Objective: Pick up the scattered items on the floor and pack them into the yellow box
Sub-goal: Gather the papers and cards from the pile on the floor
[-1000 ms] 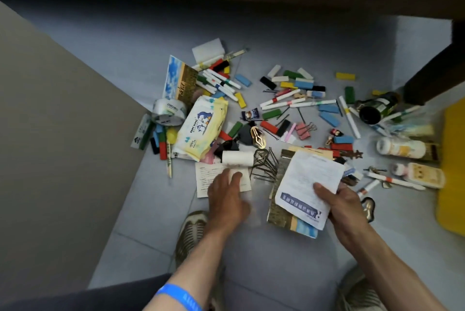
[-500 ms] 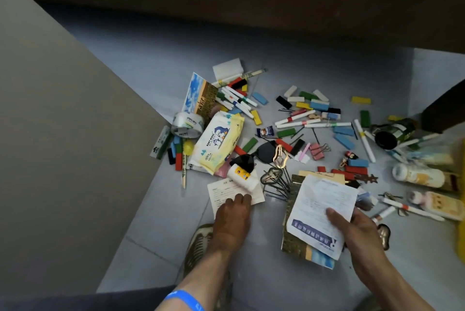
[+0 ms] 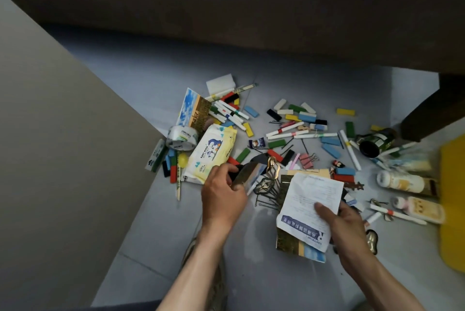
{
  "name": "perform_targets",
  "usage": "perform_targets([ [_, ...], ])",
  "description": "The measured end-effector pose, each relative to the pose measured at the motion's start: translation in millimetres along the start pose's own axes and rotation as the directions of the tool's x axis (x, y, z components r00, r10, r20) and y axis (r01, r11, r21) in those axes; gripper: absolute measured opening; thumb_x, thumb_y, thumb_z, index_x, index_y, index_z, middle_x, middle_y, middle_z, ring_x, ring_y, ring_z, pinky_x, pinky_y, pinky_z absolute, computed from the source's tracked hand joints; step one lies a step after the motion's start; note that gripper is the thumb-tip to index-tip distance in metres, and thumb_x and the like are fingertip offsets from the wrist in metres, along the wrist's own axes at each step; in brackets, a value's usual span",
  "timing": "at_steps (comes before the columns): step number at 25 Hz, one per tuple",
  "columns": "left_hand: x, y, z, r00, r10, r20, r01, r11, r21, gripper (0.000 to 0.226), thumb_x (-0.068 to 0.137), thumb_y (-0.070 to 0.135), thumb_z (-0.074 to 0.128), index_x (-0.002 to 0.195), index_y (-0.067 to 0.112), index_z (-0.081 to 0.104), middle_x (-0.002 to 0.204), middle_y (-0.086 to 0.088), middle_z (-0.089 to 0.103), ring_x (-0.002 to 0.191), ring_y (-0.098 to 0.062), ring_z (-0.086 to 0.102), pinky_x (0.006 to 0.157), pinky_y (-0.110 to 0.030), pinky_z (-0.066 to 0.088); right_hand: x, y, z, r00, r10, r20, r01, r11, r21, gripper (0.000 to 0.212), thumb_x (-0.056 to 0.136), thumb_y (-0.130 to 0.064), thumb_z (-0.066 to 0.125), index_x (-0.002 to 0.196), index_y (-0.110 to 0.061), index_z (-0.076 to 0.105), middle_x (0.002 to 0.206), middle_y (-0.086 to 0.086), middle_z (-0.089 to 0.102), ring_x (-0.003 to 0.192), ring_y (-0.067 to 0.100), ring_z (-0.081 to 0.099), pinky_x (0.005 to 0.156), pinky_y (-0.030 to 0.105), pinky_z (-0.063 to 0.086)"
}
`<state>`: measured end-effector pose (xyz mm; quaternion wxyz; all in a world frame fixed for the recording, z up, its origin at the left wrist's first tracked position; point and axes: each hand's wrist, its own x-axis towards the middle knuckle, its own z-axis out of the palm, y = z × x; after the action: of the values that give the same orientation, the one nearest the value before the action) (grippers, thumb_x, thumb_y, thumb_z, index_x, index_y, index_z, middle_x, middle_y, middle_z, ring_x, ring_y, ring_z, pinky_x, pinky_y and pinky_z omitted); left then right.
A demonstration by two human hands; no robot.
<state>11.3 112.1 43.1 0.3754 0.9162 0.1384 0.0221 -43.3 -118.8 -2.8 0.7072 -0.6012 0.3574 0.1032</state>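
Observation:
Scattered items cover the grey floor: markers (image 3: 289, 131), coloured blocks (image 3: 329, 149), a wipes pack (image 3: 212, 152) and a tape roll (image 3: 181, 137). My left hand (image 3: 224, 195) pinches a paper slip (image 3: 247, 175), which is blurred and tilted up off the floor beside the wipes pack. My right hand (image 3: 344, 232) grips a white leaflet (image 3: 309, 200) stacked on a gold and blue booklet (image 3: 299, 247), thumb on top. Only the edge of the yellow box (image 3: 453, 197) shows at the far right.
Two pale bottles (image 3: 400, 182) and a dark jar (image 3: 372, 142) lie near the box. Black hairpins (image 3: 266, 192) and pink binder clips (image 3: 307, 159) sit between my hands. A beige panel (image 3: 63, 159) walls the left; dark furniture (image 3: 251, 9) runs behind, its leg (image 3: 432, 114) at right.
My left hand pressed flat on the paper slip on the floor, then closed on it and lifted it. The right hand kept holding the leaflet and booklet.

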Motion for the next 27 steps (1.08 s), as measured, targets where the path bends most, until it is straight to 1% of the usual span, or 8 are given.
perform_targets([
  [4,18,32,7,0.885,-0.425,0.188,0.452,0.694,-0.561,0.028,0.073,-0.008,0.054,0.059,0.016,0.059,0.057,0.004,0.053,0.058,-0.015,0.046,0.051,-0.023,0.038,3,-23,8,0.999,-0.034,-0.017,0.036,0.996,0.083,0.018,0.091,-0.008,0.065,0.102,-0.021,0.069,0.101,0.001,0.075,0.085,0.020,0.074,0.067,0.033,0.059],
  [7,10,62,30,0.833,-0.338,0.438,0.553,0.495,-0.670,0.032,0.074,-0.014,0.050,0.064,0.015,0.061,0.060,-0.003,0.059,0.060,-0.020,0.052,0.056,-0.028,0.041,3,-44,5,0.998,-0.025,0.061,0.014,0.984,0.178,0.022,0.091,-0.007,0.063,0.112,-0.013,0.067,0.105,0.007,0.075,0.092,0.027,0.073,0.078,0.040,0.059],
  [11,-13,108,61,0.839,-0.215,0.500,0.522,0.581,-0.625,0.015,0.077,0.001,0.069,0.085,0.014,0.070,0.079,-0.006,0.074,0.065,-0.019,0.069,0.055,-0.026,0.053,-8,-78,-30,0.998,-0.051,0.024,0.041,0.950,0.310,0.017,0.091,-0.014,0.062,0.104,-0.014,0.072,0.101,0.008,0.076,0.090,0.026,0.073,0.065,0.032,0.060],
  [15,-53,152,91,0.867,0.029,0.497,0.283,0.793,-0.539,0.041,0.072,0.028,0.082,0.106,0.035,0.060,0.099,0.009,0.071,0.085,-0.005,0.069,0.069,-0.025,0.056,-41,-100,-73,0.988,-0.145,-0.049,0.152,0.967,0.204,0.025,0.090,-0.019,0.067,0.115,-0.016,0.065,0.102,0.005,0.076,0.091,0.024,0.073,0.071,0.036,0.060],
  [17,-69,172,100,0.847,0.063,0.528,0.307,0.754,-0.581,0.045,0.076,0.036,0.078,0.112,0.047,0.054,0.104,0.011,0.069,0.093,-0.006,0.068,0.080,-0.031,0.055,-59,-109,-95,0.951,-0.210,-0.228,0.248,0.956,0.154,0.027,0.087,-0.006,0.068,0.113,-0.013,0.064,0.099,0.002,0.076,0.086,0.021,0.074,0.072,0.037,0.060],
  [20,-84,190,107,0.804,-0.034,0.593,0.486,0.612,-0.624,0.016,0.093,0.036,0.058,0.109,0.040,0.058,0.105,-0.001,0.073,0.096,-0.025,0.070,0.080,-0.043,0.053,-83,-137,-151,0.873,-0.182,-0.452,0.419,0.754,0.506,0.031,0.089,-0.008,0.066,0.120,-0.009,0.063,0.102,0.003,0.076,0.089,0.020,0.073,0.075,0.039,0.060],
  [22,-90,193,108,0.807,-0.052,0.588,0.479,0.640,-0.600,0.017,0.098,0.037,0.050,0.111,0.033,0.060,0.112,-0.003,0.070,0.101,-0.027,0.067,0.087,-0.046,0.051,-94,-152,-187,0.939,-0.132,-0.319,0.324,0.653,0.685,0.048,0.089,-0.031,0.065,0.131,-0.012,0.055,0.123,0.013,0.067,0.111,0.029,0.065,0.095,0.049,0.051],
  [27,-105,173,96,0.836,-0.066,0.545,0.384,0.781,-0.493,0.038,0.100,0.038,0.045,0.137,0.028,0.049,0.128,0.012,0.048,0.115,-0.011,0.048,0.096,-0.033,0.040,-112,-120,-196,0.991,0.133,-0.028,-0.102,0.860,0.500,0.060,0.090,-0.036,0.062,0.140,-0.010,0.042,0.133,0.021,0.057,0.117,0.040,0.059,0.095,0.049,0.049],
])
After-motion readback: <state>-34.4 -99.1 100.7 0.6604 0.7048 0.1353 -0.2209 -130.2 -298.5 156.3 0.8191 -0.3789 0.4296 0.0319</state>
